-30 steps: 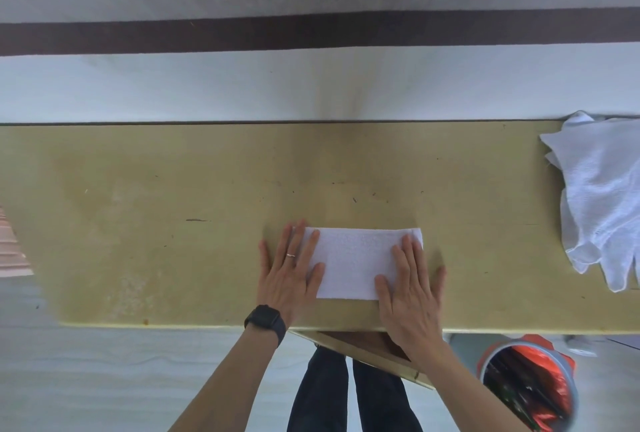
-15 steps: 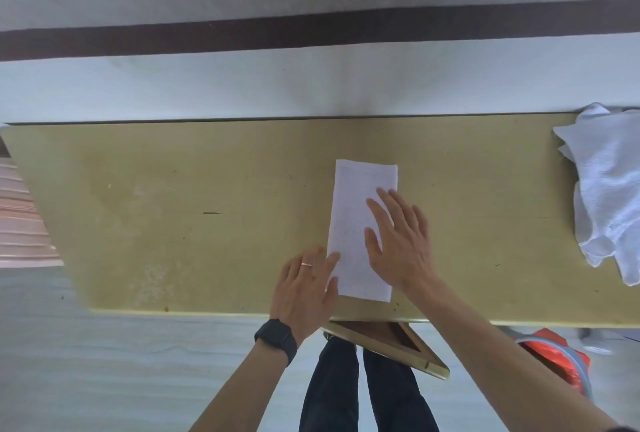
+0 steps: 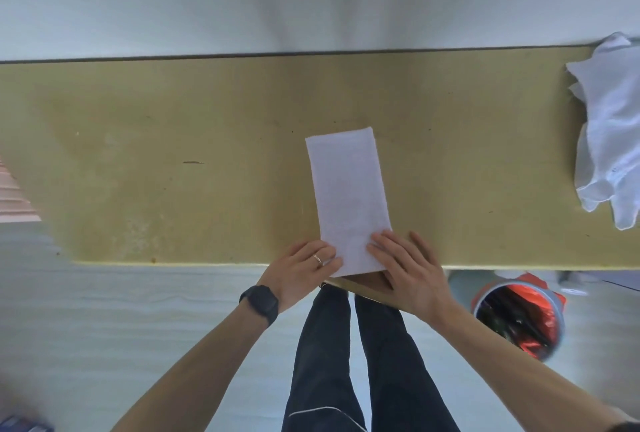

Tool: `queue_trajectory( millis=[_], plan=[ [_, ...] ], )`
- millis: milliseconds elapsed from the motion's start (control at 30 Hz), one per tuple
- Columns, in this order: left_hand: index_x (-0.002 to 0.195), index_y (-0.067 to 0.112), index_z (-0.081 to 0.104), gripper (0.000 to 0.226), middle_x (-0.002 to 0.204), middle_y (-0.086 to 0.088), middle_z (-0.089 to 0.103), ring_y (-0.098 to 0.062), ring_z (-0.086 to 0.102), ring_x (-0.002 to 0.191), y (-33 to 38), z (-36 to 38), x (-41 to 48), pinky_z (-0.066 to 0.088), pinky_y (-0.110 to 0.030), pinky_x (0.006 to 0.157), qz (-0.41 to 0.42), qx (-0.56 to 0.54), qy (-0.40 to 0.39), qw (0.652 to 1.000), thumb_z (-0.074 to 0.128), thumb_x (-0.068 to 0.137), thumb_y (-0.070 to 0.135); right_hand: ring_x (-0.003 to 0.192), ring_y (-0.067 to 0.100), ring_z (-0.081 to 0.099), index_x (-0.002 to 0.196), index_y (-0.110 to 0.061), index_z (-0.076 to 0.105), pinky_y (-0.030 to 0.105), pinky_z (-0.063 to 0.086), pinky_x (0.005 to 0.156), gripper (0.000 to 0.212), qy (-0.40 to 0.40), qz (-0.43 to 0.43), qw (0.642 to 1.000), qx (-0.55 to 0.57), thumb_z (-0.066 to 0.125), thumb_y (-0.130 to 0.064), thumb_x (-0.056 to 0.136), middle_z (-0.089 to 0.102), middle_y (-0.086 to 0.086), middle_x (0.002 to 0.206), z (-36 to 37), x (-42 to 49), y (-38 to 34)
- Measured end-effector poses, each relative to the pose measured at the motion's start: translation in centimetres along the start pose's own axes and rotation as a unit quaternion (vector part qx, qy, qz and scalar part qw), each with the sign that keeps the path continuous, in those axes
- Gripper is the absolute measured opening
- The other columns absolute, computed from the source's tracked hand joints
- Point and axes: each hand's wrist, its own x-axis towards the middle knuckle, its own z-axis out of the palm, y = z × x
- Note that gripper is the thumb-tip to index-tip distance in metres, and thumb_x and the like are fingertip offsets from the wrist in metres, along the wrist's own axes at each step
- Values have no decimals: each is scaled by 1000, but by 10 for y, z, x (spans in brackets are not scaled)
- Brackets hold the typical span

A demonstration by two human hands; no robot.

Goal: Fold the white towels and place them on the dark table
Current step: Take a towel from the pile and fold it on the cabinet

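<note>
The near corners of the folded towel (image 3: 348, 199) are hidden under the hands, so how its near end lies at the table's front edge is hard to make out; a strip of it seems to reach just past that edge. The towel is a long white rectangle lying flat on the yellowish table (image 3: 173, 154), a little right of the table's middle, with its long side running from the front edge toward the back.

The left hand (image 3: 304, 268) has bent fingers whose tips meet the towel's left edge at the table's front. Its thumb is out of sight, and I cannot tell whether it pinches the cloth or only touches it. It wears a ring (image 3: 318, 259) and a dark watch (image 3: 259, 305). The right hand (image 3: 408, 272) lies with fingers fairly straight and slightly spread, tips pressing on the towel's near right corner.

At the table's right end a heap of white towels (image 3: 609, 140) lies crumpled, cut off by the picture's edge. Below the table's front edge, a wooden frame (image 3: 363, 287) is mostly covered by the right hand and dark trousers (image 3: 322, 345).

Below the table's front edge toward its right end stands a round bin (image 3: 519, 317) lined with red; dark and red matter fills it, too blurred to name.
</note>
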Motion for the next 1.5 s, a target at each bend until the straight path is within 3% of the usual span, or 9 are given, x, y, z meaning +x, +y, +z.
queue_trajectory(
  millis=[167, 300, 400, 500, 567, 767, 900, 1067, 1500],
  plan=[
    [102, 16, 69, 31, 107, 3, 67, -19, 60, 110, 2, -3, -1, 46, -30, 94, -52, -48, 11, 997, 74, 78, -1, 134, 11, 50, 130, -21, 66, 50, 43, 104, 45, -27, -27, 998, 48, 76, -21, 86, 53, -8, 145, -11, 4, 10],
    [97, 24, 74, 13, 95, 9, 71, -12, 65, 94, 12, -27, 15, 54, -30, 79, -189, -156, 8, 969, 63, 91, 29, 122, 16, 60, 112, -19, 75, 41, 48, 97, 24, -30, -24, 992, 117, 75, -18, 87, 65, -8, 130, -25, 10, 10],
    [97, 28, 76, 11, 94, 13, 72, -5, 61, 91, 11, -61, 36, 47, -18, 83, -398, -293, -28, 869, 70, 89, 32, 104, 9, 65, 101, -23, 75, 31, 48, 89, 16, -34, 41, 982, 184, 64, -26, 91, 72, -16, 107, -50, 37, 1],
    [93, 24, 76, 13, 84, 10, 74, -2, 66, 80, -11, -78, 56, 45, -13, 75, -494, -438, 7, 751, 77, 84, 32, 91, -8, 61, 95, -31, 72, 8, 41, 82, 7, -53, 236, 923, 300, 66, -30, 93, 69, -29, 90, -76, 83, -5],
    [96, 20, 73, 21, 84, 9, 74, -3, 66, 76, -31, -80, 69, 46, -15, 72, -516, -476, 16, 712, 77, 84, 36, 84, -9, 63, 95, -30, 70, 3, 42, 74, 5, -53, 327, 870, 365, 69, -33, 92, 70, -24, 86, -78, 114, -1],
    [102, 22, 72, 24, 91, 3, 76, -23, 72, 87, -66, -63, 111, 60, -44, 81, -571, -518, 114, 627, 72, 87, 40, 81, 0, 62, 99, -27, 68, 4, 42, 60, 18, -35, 449, 809, 377, 63, -43, 94, 69, -14, 90, -48, 173, 13],
    [86, 33, 68, 9, 85, 6, 72, -23, 70, 87, -73, -52, 128, 60, -45, 81, -585, -489, 126, 634, 67, 91, 40, 79, -5, 58, 100, -27, 65, 7, 37, 61, 15, -26, 494, 795, 352, 57, -40, 97, 64, -18, 86, -37, 187, 21],
    [101, 28, 68, 18, 95, 11, 70, -12, 66, 91, -77, -48, 138, 56, -33, 84, -612, -460, 135, 630, 64, 92, 43, 79, -5, 57, 101, -26, 66, 12, 38, 63, 19, -34, 485, 819, 307, 52, -38, 99, 64, -18, 85, -30, 191, 24],
    [93, 27, 59, 16, 86, 12, 66, -2, 60, 75, -89, -51, 159, 40, -20, 57, -627, -387, 107, 667, 62, 91, 43, 77, 20, 61, 97, -24, 57, 41, 54, 72, 25, -83, 477, 853, 192, 43, -45, 97, 65, -10, 80, -24, 208, 31]
  ],
)
